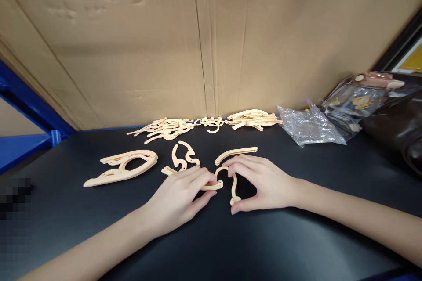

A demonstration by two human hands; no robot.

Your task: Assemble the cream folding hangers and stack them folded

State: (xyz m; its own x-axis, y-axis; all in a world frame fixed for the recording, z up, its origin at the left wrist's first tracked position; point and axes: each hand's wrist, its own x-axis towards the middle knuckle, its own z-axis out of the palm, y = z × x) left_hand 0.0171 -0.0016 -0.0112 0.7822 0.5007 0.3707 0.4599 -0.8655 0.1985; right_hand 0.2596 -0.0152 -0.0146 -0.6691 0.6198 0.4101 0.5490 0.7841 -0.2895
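Observation:
My left hand (186, 195) is closed around a beige plastic hanger arm (212, 186), whose ends stick out on both sides of the fingers. Thumb and fingers of my right hand (263, 180) pinch a curved beige hanger hook (234, 186); its rounded base points toward me and its curl is close to the arm's right end. Whether hook and arm touch, I cannot tell. Beyond my right hand lies a loose hanger arm (235, 153). Two short curved pieces (190, 153) rest past my left hand. A folded hanger (127, 167) lies at the left.
Along the cardboard wall (148, 52) sit a pile of curved pieces (171, 128), several hooks (211, 123) and a stack of arms (252, 119) on the black table (263, 246). Clear plastic bags (311, 125) and a dark brown bag (395, 131) are at the right.

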